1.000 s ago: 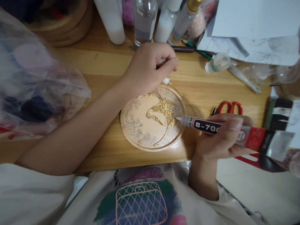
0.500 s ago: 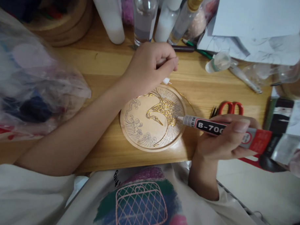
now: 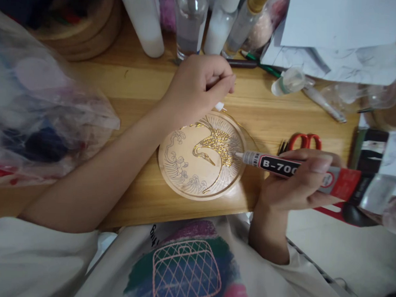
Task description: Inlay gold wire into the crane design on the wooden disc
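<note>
The one glue tube [image 3: 278,165], its label showing "B-700", lies crosswise in the right hand [image 3: 290,184]. Its long axis runs nearly left to right; the nozzle points left and slightly away from the person, and the flat silver tail extends right of the fingers [image 3: 314,164]. These pinch the tube around its middle, thumb on top. The nozzle tip is left of them, over the right part of a round wooden disc [image 3: 192,165]; whether it touches, I cannot tell.

Against a second ago, the tube and right hand sit a little farther right, the tip drawn back toward the disc's edge. The left hand [image 3: 200,81] is practically where it was.

The disc, also just one, carries one gold crane [image 3: 222,145]. Beyond it, the left fingers curl inward; what they grip, if anything, cannot be told. Just below them is one small white piece [image 3: 219,106], and one gold thread [image 3: 239,123] trails rightward.

Just beyond the right fingers is one pair of red-handled scissors [image 3: 306,142] on the worktop [image 3: 131,85]. Four bottles [image 3: 191,31] stand beyond the left fingers.
</note>
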Available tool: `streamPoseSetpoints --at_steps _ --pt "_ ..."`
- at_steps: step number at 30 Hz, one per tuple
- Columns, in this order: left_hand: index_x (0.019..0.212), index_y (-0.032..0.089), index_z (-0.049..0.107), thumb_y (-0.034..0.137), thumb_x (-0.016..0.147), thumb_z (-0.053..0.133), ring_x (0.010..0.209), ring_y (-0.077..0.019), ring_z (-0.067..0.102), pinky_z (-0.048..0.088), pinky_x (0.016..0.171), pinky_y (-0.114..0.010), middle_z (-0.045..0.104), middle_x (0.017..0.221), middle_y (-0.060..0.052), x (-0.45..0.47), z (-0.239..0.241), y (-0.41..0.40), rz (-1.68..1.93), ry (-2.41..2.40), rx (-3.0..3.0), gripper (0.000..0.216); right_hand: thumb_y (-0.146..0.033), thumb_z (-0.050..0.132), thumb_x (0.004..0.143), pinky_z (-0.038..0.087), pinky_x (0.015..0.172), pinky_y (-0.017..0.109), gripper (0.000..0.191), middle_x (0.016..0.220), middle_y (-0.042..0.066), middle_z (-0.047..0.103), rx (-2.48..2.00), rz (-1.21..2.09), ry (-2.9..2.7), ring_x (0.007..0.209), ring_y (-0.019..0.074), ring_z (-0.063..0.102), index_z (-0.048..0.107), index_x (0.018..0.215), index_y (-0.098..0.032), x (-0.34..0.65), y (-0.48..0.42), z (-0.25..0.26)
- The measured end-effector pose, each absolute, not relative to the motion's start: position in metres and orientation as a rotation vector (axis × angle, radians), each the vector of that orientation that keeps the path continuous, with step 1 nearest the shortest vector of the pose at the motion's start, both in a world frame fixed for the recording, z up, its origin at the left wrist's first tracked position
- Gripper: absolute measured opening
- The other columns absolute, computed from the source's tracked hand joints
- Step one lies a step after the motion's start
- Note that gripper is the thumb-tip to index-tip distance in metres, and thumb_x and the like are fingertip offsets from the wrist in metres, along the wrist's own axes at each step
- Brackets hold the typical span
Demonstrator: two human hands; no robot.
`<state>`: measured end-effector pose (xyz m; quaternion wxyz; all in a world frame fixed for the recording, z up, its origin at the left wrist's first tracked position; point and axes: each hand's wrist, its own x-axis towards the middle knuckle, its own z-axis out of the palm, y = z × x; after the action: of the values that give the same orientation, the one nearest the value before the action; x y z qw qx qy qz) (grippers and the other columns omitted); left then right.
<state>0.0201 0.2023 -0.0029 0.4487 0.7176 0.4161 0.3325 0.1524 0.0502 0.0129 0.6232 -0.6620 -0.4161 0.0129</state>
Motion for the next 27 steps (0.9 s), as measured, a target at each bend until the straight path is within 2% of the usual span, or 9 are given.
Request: streamPoseSetpoints --at_steps 3,10,16,18,21,23,27 --pt "0.07 0.023 0.07 0.021 0.086 0.062 0.036 -0.0112 0.044 0.039 0.043 -0.026 0.043 0.04 0.006 0.02 -0.004 0.202 0.833 1.015 1.785 0.019 -0.039 0.061 0.092 0.038 0.048 0.031 0.022 0.06 -0.004 0.06 -1.51 0.012 -1.009 0.053 0.0153 0.052 0.063 0.074 -0.027 0.155 0.051 0.01" --pt "0.07 0.025 0.07 0.023 0.085 0.062 0.041 -0.0133 0.047 0.035 0.045 -0.027 0.045 0.041 0.005 0.02 -0.005 0.203 0.828 1.013 1.776 0.018 -0.035 0.061 0.092 0.038 0.052 0.028 0.024 0.058 -0.005 0.058 -1.423 -0.068 -1.045 0.053 0.0122 0.051 0.062 0.071 -0.023 0.157 0.054 0.005" --pt "0.067 0.025 0.067 0.03 0.086 0.065 0.055 -0.0124 0.051 0.034 0.05 -0.028 0.048 0.045 0.005 0.021 -0.004 0.205 0.825 0.96 1.713 0.02 -0.031 0.047 0.095 0.035 0.047 0.027 0.035 0.059 -0.003 0.046 -1.485 0.082 -0.685 0.049 0.0107 0.042 0.053 0.061 -0.023 0.16 0.063 0.014" --pt "0.066 0.024 0.067 0.03 0.085 0.066 0.052 -0.0118 0.049 0.033 0.049 -0.027 0.046 0.044 0.005 0.022 -0.004 0.204 0.837 0.963 1.662 0.02 -0.037 0.049 0.094 0.035 0.043 0.026 0.034 0.061 -0.004 0.045 -1.426 0.213 -0.572 0.047 0.0102 0.041 0.051 0.062 -0.024 0.167 0.066 0.015" --pt "0.063 0.025 0.067 0.028 0.08 0.07 0.044 -0.0109 0.045 0.03 0.043 -0.026 0.05 0.045 0.005 0.023 -0.003 0.202 0.841 0.997 1.504 0.017 -0.047 0.059 0.086 0.023 0.033 0.024 0.033 0.06 -0.006 0.048 -1.274 0.556 -0.352 0.037 0.0061 0.032 0.052 0.064 -0.024 0.18 0.069 0.015" --pt "0.061 0.025 0.066 0.029 0.077 0.073 0.038 -0.0097 0.042 0.028 0.038 -0.025 0.051 0.044 0.005 0.022 0.0 0.199 0.851 1.001 1.421 0.018 -0.052 0.063 0.081 0.017 0.03 0.022 0.035 0.052 -0.008 0.046 -1.175 0.741 -0.261 0.032 0.0047 0.026 0.055 0.064 -0.023 0.186 0.07 0.016" --pt "0.064 0.022 0.066 0.04 0.08 0.071 0.033 -0.0085 0.042 0.031 0.035 -0.022 0.048 0.043 0.006 0.023 0.033 0.187 0.975 0.987 1.451 0.024 -0.06 0.069 0.076 0.028 0.033 0.019 0.039 0.038 -0.01 0.04 -0.974 1.056 -0.208 0.033 0.0068 0.033 0.065 0.069 -0.021 0.191 0.073 0.035"
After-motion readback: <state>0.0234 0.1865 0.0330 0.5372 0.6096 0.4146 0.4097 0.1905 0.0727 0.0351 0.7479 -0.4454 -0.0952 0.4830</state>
